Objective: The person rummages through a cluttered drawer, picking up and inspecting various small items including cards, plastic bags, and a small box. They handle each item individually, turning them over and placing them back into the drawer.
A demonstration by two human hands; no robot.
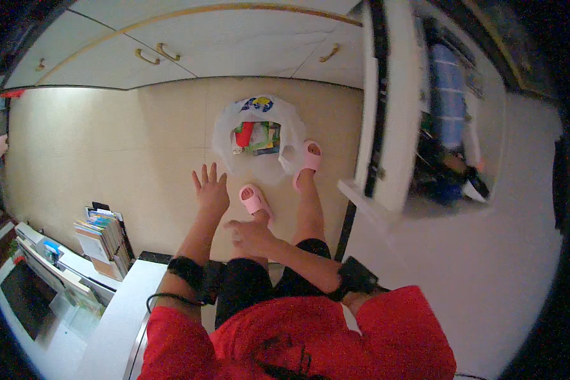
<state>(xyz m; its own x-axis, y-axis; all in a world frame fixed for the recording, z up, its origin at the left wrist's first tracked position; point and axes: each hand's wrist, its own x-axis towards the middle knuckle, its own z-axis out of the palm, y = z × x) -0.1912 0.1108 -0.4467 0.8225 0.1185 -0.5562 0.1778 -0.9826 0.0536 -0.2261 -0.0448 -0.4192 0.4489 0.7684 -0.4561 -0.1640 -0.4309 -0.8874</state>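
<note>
My left hand (211,190) is held out with its fingers spread and nothing in it. To its right and lower, my right hand (251,236) has a finger pointing left while the others look curled; no object shows in it. A white plastic bag (259,173) stands on the floor beyond both hands, its mouth open. Inside it lie a red item (244,134) and green packaging (260,135). Neither hand touches the bag. Pink slippers (252,200) are on the feet, one of them close against the bag's right side.
White cabinets (247,52) with brass-coloured handles line the far side. At the lower left, a stack of books or papers (102,242) stands near a white cabinet top (123,304). A white door frame (399,109) rises on the right, beside a blurred shelf with a blue item (449,95).
</note>
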